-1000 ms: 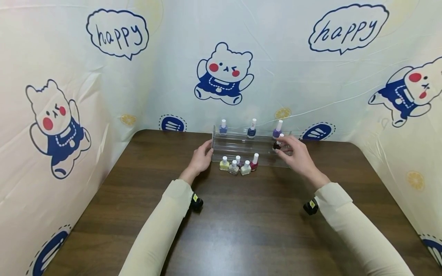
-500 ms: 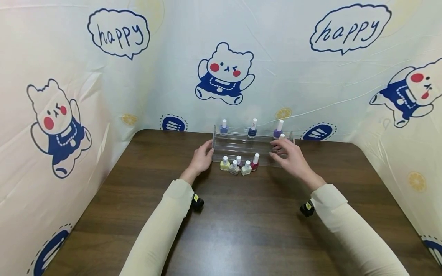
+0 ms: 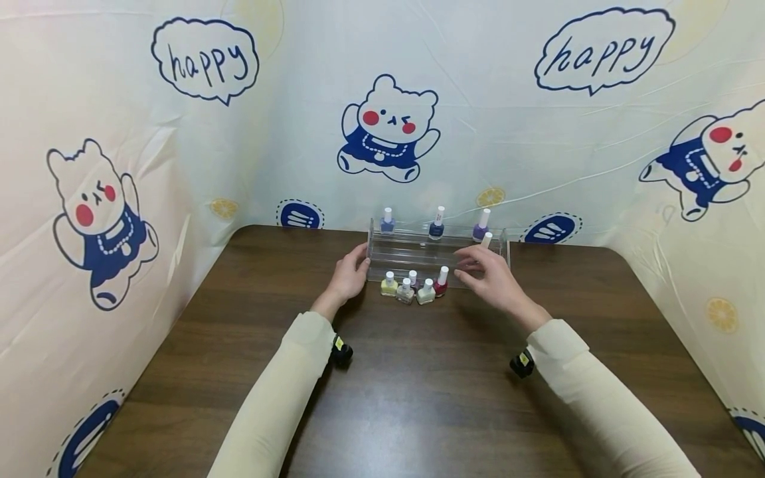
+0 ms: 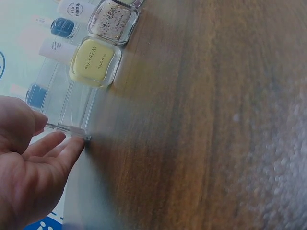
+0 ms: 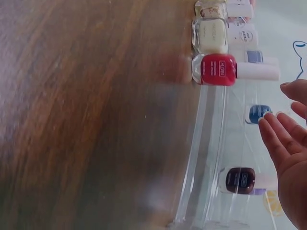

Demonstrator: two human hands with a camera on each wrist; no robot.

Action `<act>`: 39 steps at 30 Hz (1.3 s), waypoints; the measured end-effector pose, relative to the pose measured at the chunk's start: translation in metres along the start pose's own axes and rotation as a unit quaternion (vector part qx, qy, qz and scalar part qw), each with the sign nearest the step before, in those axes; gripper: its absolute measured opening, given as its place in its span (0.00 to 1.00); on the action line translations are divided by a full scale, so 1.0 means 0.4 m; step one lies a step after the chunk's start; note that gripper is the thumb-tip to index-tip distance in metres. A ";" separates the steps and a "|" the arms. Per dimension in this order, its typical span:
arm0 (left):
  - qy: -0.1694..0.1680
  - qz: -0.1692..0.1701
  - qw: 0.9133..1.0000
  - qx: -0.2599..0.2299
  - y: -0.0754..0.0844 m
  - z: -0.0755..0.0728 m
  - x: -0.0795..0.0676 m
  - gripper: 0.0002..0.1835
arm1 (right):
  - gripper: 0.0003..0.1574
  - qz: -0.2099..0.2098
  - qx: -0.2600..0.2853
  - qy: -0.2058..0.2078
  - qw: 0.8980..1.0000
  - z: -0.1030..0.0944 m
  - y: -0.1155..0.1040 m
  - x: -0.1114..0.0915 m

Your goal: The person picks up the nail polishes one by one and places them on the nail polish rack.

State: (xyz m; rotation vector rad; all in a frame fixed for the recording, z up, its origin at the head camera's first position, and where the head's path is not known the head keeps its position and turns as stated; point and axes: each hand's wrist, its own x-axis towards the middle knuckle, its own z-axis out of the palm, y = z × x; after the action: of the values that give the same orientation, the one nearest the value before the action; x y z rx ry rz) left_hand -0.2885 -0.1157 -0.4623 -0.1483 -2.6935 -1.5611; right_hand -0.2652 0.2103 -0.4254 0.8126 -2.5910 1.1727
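A clear tiered display rack (image 3: 397, 251) stands at the table's back edge. My left hand (image 3: 348, 273) grips its left end; in the left wrist view, thumb and fingers lie on either side of the end panel. My right hand (image 3: 495, 275) is in front of the rack's right half, holding nothing, fingers extended and apart. Nearest to its fingertips is a red nail polish bottle (image 5: 218, 69) with a tall white cap. A dark brown nail polish bottle (image 5: 241, 180) stands on a rack tier, mostly hidden behind the right hand in the head view.
Yellow (image 3: 389, 286), glittery (image 3: 404, 292) and pale cream (image 3: 425, 293) polish bottles cluster with others before the rack. Light blue (image 3: 387, 223), dark blue (image 3: 437, 229) and purple (image 3: 481, 230) bottles stand on the top tier. A printed cloth (image 3: 478, 133) hangs behind the brown table (image 3: 418, 398).
My right hand has let go of the dark brown nail polish bottle, left it on the rack and moved left toward the red one. The left hand stays at the rack's end.
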 end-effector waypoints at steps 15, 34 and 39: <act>0.000 0.003 1.000 0.000 -0.006 0.000 -0.001 0.26 | 0.23 -0.021 0.032 -0.008 0.999 0.040 -0.013 0.011; 0.005 0.004 1.000 0.002 -0.007 0.001 0.003 0.25 | 0.14 -0.047 0.018 -0.001 0.999 0.066 -0.012 0.015; 0.005 0.002 1.000 -0.002 -0.007 0.000 0.003 0.25 | 0.13 -0.039 0.019 -0.003 0.999 0.068 -0.011 0.013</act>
State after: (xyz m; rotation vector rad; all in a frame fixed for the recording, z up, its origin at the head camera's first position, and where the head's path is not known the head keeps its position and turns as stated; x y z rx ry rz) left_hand -0.2900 -0.1169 -0.4645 -0.1457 -2.6819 -1.5623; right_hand -0.2657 0.1857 -0.4387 0.9176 -2.5240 1.2036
